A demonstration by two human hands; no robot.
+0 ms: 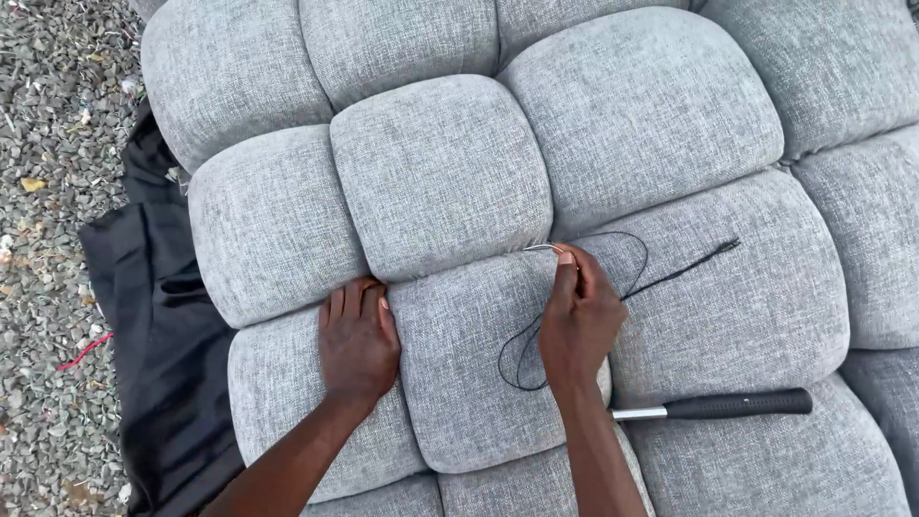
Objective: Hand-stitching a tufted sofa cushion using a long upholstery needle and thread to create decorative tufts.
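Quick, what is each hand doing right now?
Left hand: open, holding nothing, pressed flat on the grey tufted cushion.
Right hand: closed, pinching a curved needle with black thread.

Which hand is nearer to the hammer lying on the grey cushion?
Right. The right hand holds a needle just above-left of the hammer; the left hand presses the seam farther left.

both forearms bare, no sleeves, gloves, rings or watch visible.
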